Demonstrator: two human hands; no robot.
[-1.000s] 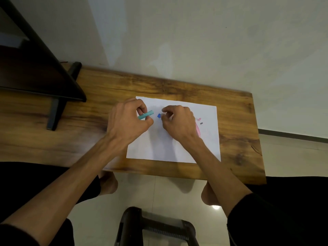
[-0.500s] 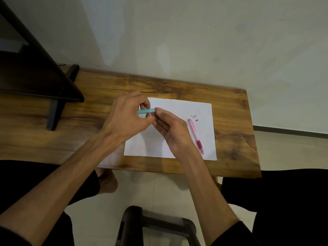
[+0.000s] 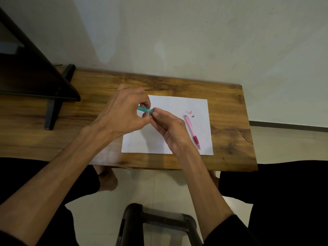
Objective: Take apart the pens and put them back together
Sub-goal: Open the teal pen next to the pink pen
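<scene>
A dark stand (image 3: 53, 96) sits at the left of my wooden desk (image 3: 229, 125). My left hand (image 3: 122, 112) curls its fingers around the teal pen (image 3: 144, 109), held just above the white paper (image 3: 177, 107). My right hand (image 3: 170, 130) pinches that pen's right end between thumb and fingertips. Right of it, the pink pen (image 3: 192, 131) lies on the paper, with two small loose parts (image 3: 191, 114) just beyond its top end.

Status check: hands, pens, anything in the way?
Left hand grips teal plastic pen barrel; right hand pinches its end. Pink pen on white paper sheet. Nothing blocking.
</scene>
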